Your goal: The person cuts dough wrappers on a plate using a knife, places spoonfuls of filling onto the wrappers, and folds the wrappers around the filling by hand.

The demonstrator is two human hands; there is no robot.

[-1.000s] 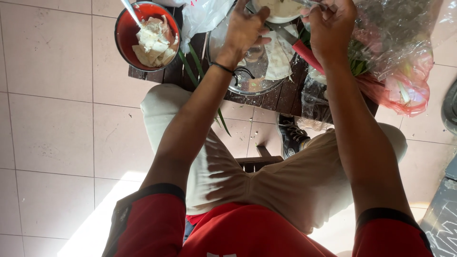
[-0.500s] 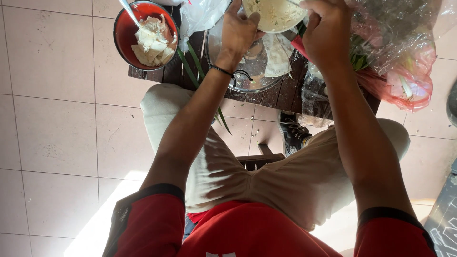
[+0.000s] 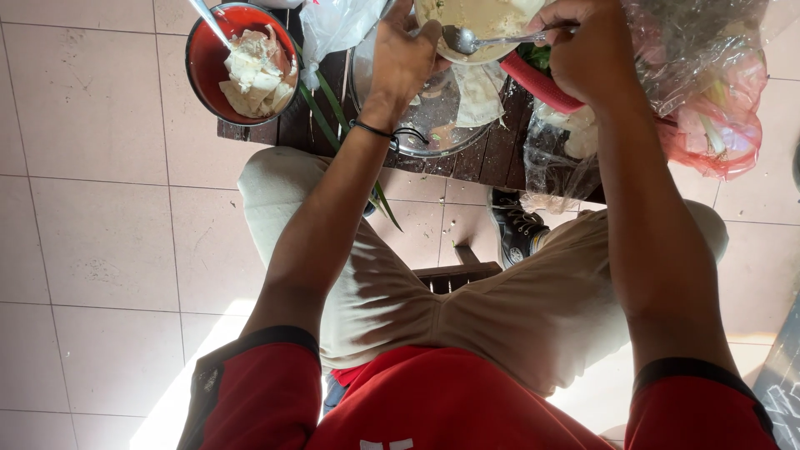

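Fingers of my left hand [image 3: 406, 57] curl around the near rim of a pale bowl [image 3: 483, 21] at twelve o'clock, holding it tilted, forearm stretched straight out from my red sleeve. My right hand [image 3: 587, 52] at one o'clock pinches a metal spoon [image 3: 479, 39], its scoop resting in the bowl. Beneath them sits a glass lid [image 3: 433, 117] on the dark wooden table [image 3: 500, 158]. Farther off at eleven o'clock stands a red bowl [image 3: 237, 62] of white pieces.
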